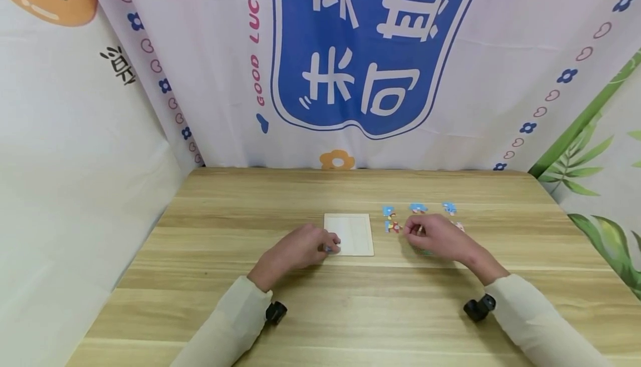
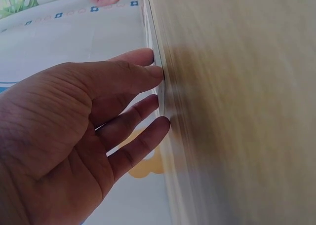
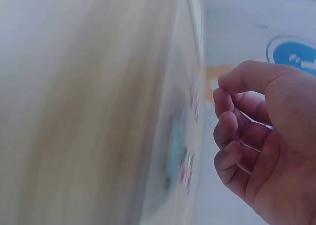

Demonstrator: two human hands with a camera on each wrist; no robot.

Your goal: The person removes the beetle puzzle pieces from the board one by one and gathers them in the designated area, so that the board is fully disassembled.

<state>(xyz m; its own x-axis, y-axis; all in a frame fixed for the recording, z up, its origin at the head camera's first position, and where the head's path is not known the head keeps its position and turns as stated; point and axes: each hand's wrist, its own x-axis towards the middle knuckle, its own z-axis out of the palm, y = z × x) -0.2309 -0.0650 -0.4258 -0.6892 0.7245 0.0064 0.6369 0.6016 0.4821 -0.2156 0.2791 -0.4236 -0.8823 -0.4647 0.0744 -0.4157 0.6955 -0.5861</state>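
My left hand [image 1: 309,246] is at the near left corner of a pale square puzzle tray [image 1: 354,236]. It pinches a small blue puzzle piece [image 1: 329,249], mostly hidden by the fingers. In the left wrist view, the thumb [image 2: 153,73] and fingertips lie along the tray's thin edge. My right hand [image 1: 438,236] hovers over loose puzzle pieces right of the tray, fingers loosely curled. The right wrist view shows nothing between its thumb and fingertips. Close to it lie a red and yellow piece [image 1: 393,227] and a green piece [image 1: 425,252], partly covered.
More puzzle pieces lie beyond the right hand: a blue one [image 1: 388,211], a blue and red one [image 1: 418,207] and another blue one [image 1: 449,207]. A pinkish piece [image 1: 458,226] shows behind the hand. The wooden table [image 1: 320,311] ends at a printed curtain [image 1: 225,105].
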